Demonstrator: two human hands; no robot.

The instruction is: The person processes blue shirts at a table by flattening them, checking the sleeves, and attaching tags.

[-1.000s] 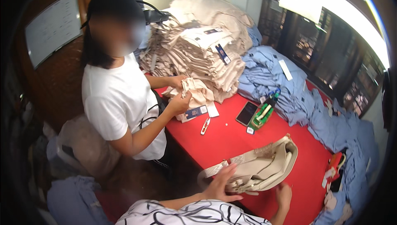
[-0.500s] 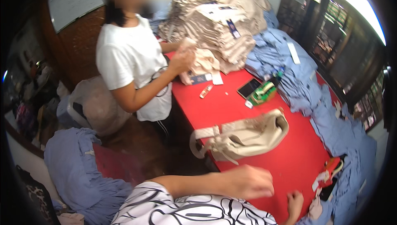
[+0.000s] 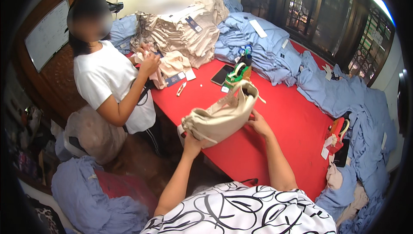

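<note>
Lifted off the red surface [image 3: 297, 122] where it was lying half a second ago, the beige folded garment [image 3: 221, 120] is now being held up in the air between both hands, over the near left edge of that surface. The left hand [image 3: 193, 141] is gripping it from below at its lower left end, fingers closing on the cloth. The right hand [image 3: 258, 124] is touching the bundle's right side, fingers curling against the fabric; how firmly it is pinching cannot be told.

Judging by its sag and its loose strap-like strips, the garment is soft and light, and it is likely flopping wherever it is unsupported. Taking it at both ends, or along a folded edge, looks like the steadiest hold; the dangling strips could be catching on things.

Just behind it, a green tape dispenser [image 3: 236, 72] and a dark phone [image 3: 221, 74] are sitting on the surface. Across the corner, another person in a white shirt [image 3: 109, 83] is handling a piece of beige cloth [image 3: 170, 66] beside a tall stack of beige garments [image 3: 180, 31]. Light blue garments [image 3: 344, 92] are piling along the far and right sides, crowding the red area. A small red item with tags [image 3: 335, 133] is lying near the right edge.
</note>
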